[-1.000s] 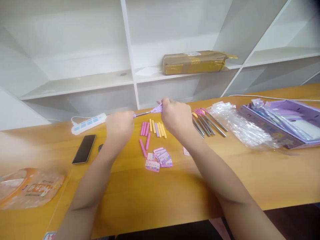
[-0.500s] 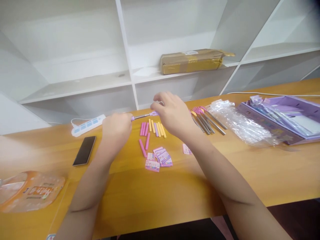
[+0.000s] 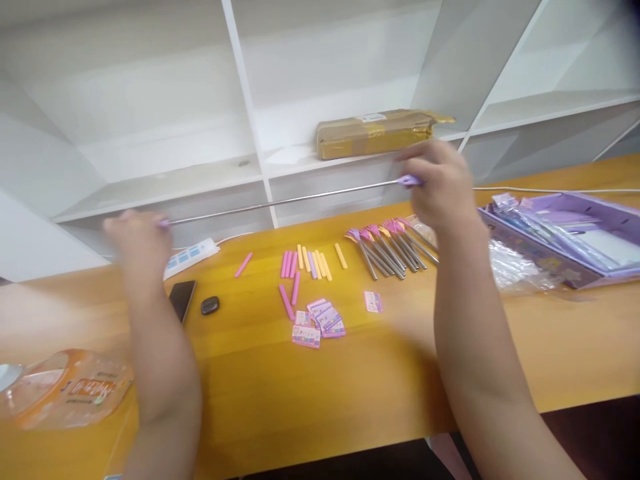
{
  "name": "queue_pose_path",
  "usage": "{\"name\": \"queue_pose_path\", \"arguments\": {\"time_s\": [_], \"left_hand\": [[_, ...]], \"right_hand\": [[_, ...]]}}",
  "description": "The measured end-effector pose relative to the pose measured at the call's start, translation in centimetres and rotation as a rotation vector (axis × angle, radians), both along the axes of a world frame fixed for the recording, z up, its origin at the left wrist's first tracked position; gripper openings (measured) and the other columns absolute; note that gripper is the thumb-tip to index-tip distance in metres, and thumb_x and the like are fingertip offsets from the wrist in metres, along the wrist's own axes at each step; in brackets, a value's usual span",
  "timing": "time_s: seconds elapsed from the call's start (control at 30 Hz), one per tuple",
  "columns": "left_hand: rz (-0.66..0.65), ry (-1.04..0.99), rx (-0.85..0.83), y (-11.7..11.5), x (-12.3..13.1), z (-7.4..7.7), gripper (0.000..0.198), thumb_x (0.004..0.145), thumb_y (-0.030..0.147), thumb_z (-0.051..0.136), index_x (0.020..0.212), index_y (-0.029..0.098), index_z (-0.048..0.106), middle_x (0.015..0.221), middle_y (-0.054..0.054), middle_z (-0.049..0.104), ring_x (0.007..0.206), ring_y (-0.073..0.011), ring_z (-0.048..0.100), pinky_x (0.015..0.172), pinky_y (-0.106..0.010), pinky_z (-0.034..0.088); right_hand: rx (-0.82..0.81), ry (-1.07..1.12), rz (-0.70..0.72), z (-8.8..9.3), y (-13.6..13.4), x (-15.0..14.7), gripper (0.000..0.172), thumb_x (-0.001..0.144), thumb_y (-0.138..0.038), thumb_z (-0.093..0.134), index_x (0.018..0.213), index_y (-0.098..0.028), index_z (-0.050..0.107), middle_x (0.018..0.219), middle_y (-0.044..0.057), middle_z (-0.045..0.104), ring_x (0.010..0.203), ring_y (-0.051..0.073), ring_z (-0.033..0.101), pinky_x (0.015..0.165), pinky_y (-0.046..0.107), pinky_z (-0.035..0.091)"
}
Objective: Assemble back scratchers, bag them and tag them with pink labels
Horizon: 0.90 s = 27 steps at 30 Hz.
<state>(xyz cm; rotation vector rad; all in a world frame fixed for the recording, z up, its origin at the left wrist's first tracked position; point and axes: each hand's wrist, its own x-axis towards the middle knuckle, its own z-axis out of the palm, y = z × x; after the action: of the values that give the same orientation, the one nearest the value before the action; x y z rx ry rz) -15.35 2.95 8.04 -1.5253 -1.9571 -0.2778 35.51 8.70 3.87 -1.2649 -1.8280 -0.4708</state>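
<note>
A telescopic back scratcher (image 3: 285,200) is stretched out long above the table between my two hands. My left hand (image 3: 140,233), blurred, closes round its purple grip end. At the other end my right hand (image 3: 443,183) holds the purple head, which partly shows beside the fingers. Below the rod lie short pink tubes (image 3: 289,265), yellow tubes (image 3: 325,267) and a purple one. More back scratchers (image 3: 390,250), with pink, purple and yellow heads on metal rods, lie in a bunch below my right hand. Small printed cards (image 3: 327,319) are piled nearer me.
On the right, a purple box (image 3: 550,250) holds packaged items, with clear plastic bags (image 3: 515,267) beside it. A power strip (image 3: 193,257), phone (image 3: 183,297), small black object (image 3: 210,305) and orange-clear package (image 3: 85,390) are at left. A taped carton (image 3: 375,133) sits on the shelf.
My hands have moved far apart, left hand leftward and right hand rightward and up. The back scratcher's rod has drawn out from short to long. The small black object and more tubes now show.
</note>
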Motion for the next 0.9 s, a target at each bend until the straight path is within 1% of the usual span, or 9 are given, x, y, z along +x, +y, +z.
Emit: {"name": "queue_pose_path", "arguments": {"time_s": [0.07,0.13,0.33,0.43,0.5,0.57,0.7,0.8,0.9], "left_hand": [[-0.001,-0.049,0.131,-0.3,-3.6,0.3,0.025,0.092,0.013,0.044,0.069,0.021,0.05,0.068,-0.004,0.05,0.087,-0.0241,0.044,0.082,-0.039,0.027],[-0.074,-0.108,0.195,-0.6,-5.2,0.3,0.03,0.09,0.013,0.047,0.062,0.021,0.041,0.063,-0.002,0.043,0.084,-0.0228,0.04,0.085,-0.039,0.026],[-0.192,-0.214,0.237,0.1,-2.8,0.4,0.032,0.08,0.009,0.052,0.055,0.02,0.035,0.057,-0.001,0.04,0.079,-0.022,0.032,0.083,-0.04,0.02],[-0.234,-0.222,0.222,0.6,-1.9,0.3,0.03,0.077,0.009,0.053,0.055,0.02,0.036,0.058,-0.001,0.042,0.078,-0.0218,0.032,0.085,-0.042,0.022],[-0.259,-0.209,0.211,1.0,-1.7,0.1,0.027,0.076,0.011,0.054,0.056,0.021,0.039,0.06,-0.001,0.045,0.078,-0.0223,0.034,0.087,-0.044,0.023],[-0.266,-0.183,0.196,1.3,-1.8,-0.2,0.025,0.077,0.012,0.053,0.058,0.021,0.041,0.061,-0.002,0.048,0.08,-0.0236,0.037,0.088,-0.045,0.024],[-0.231,-0.13,0.141,1.1,-1.5,-0.5,0.026,0.083,0.013,0.05,0.06,0.022,0.042,0.063,-0.003,0.051,0.084,-0.0247,0.042,0.087,-0.045,0.025],[-0.239,-0.089,0.09,0.4,-1.0,-0.3,0.028,0.092,0.015,0.046,0.065,0.021,0.045,0.068,-0.003,0.052,0.085,-0.0236,0.041,0.088,-0.043,0.026],[-0.201,-0.067,0.048,0.0,-0.8,-0.2,0.03,0.097,0.016,0.04,0.069,0.023,0.048,0.069,-0.003,0.05,0.086,-0.0238,0.042,0.088,-0.042,0.027]], "right_hand": [[0.071,0.061,-0.025,-0.5,0.4,3.7,0.022,0.092,-0.01,0.054,0.074,-0.022,0.059,0.132,0.014,0.073,0.128,0.024,0.06,0.109,0.041,0.04],[0.077,0.096,-0.002,-1.1,0.3,5.8,0.022,0.088,-0.006,0.052,0.074,-0.022,0.058,0.135,0.013,0.072,0.129,0.021,0.062,0.109,0.038,0.042],[0.039,0.294,-0.029,-1.4,-0.7,5.6,0.027,0.083,0.0,0.048,0.076,-0.022,0.062,0.127,0.011,0.073,0.118,0.016,0.067,0.105,0.033,0.05],[-0.193,0.49,-0.077,-0.8,-1.3,5.3,0.033,0.074,0.006,0.047,0.084,-0.019,0.066,0.122,0.011,0.071,0.095,0.014,0.073,0.088,0.03,0.056],[-0.42,0.597,-0.147,-0.5,-1.8,5.1,0.044,0.071,0.008,0.044,0.095,-0.018,0.07,0.112,0.009,0.071,0.072,0.011,0.07,0.072,0.029,0.054],[-0.544,0.587,-0.245,-0.4,-2.1,5.1,0.05,0.072,0.008,0.044,0.103,-0.019,0.073,0.095,0.005,0.07,0.064,0.012,0.066,0.068,0.029,0.05],[-0.408,0.47,-0.307,-0.7,-1.1,5.7,0.04,0.067,0.004,0.052,0.09,-0.022,0.073,0.088,0.005,0.069,0.072,0.016,0.061,0.074,0.031,0.048],[-0.247,0.439,-0.29,-1.3,0.5,6.5,0.035,0.058,0.003,0.052,0.075,-0.024,0.068,0.091,0.008,0.07,0.081,0.019,0.061,0.082,0.034,0.048],[-0.168,0.415,-0.25,-1.9,1.7,7.2,0.035,0.057,0.002,0.048,0.071,-0.024,0.067,0.092,0.01,0.071,0.082,0.021,0.06,0.085,0.037,0.047]]}}
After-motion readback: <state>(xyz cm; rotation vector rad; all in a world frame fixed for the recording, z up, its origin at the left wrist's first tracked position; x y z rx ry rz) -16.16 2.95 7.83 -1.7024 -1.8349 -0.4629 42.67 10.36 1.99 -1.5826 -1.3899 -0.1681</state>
